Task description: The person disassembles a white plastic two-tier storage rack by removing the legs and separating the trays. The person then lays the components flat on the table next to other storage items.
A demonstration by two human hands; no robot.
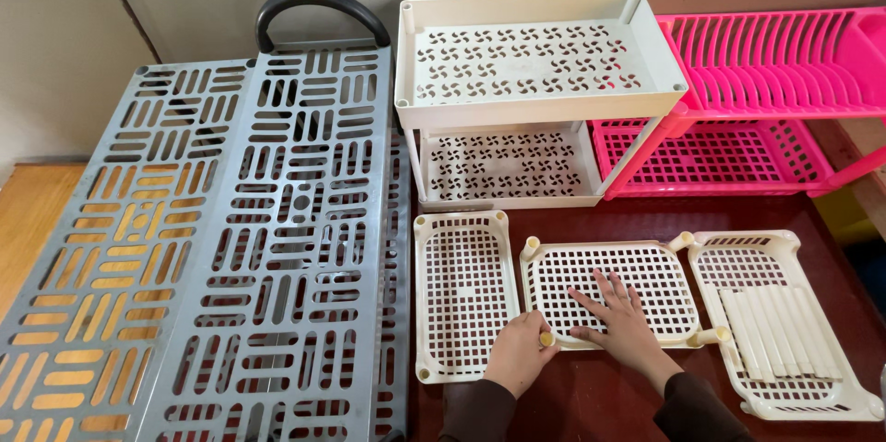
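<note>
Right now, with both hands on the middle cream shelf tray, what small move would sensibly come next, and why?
Probably steady the middle tray with the flat right hand while the left hand works at the near-left corner socket it grips. The loose cream posts lie in the right tray, so fetching one of them looks likely afterwards.

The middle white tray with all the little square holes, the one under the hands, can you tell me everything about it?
The middle cream tray looks like plastic, a rounded rectangle with a raised rim and a floor of small square holes. Short round sockets stick out at its corners. It lies flat on the dark red-brown table, between two similar trays. The right hand rests flat on its grid, fingers spread. The left hand grips its near left corner socket. The tray holds nothing.
</note>
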